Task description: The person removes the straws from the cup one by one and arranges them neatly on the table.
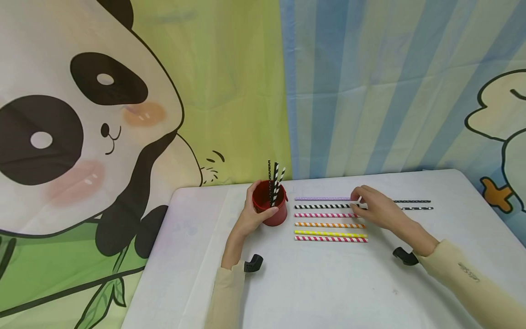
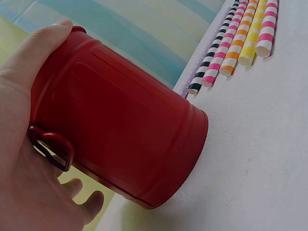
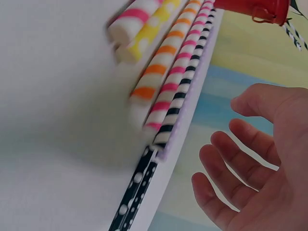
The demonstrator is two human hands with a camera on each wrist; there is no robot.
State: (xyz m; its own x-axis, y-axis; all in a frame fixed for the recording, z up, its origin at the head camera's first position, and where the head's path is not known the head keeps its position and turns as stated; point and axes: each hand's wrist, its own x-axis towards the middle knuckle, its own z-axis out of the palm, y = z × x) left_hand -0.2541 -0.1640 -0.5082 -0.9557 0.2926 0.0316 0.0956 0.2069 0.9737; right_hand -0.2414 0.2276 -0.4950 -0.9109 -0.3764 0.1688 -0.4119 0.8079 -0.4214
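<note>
My left hand (image 1: 251,216) grips the red bucket (image 2: 120,120) round its side; several black-and-white straws (image 1: 276,183) stand in it. To the right, my right hand (image 1: 376,208) hovers by the right ends of a row of paper straws, fingers bent and apart. In the right wrist view nothing lies between the fingers of my right hand (image 3: 245,163). The row holds a lilac straw (image 1: 320,198), a black-striped straw (image 1: 320,206), pink-striped straws (image 1: 324,215), an orange-striped straw (image 1: 328,225) and a yellow straw (image 1: 328,233). Two black dotted straws (image 3: 131,197) lie at its far right.
A white cloth (image 1: 320,283) covers the table. Behind its back edge hangs a curtain (image 1: 238,91) with a panda, stripes and a cartoon bird. A black wrist device (image 1: 253,263) is at my left sleeve, and another black device (image 1: 405,256) at my right one.
</note>
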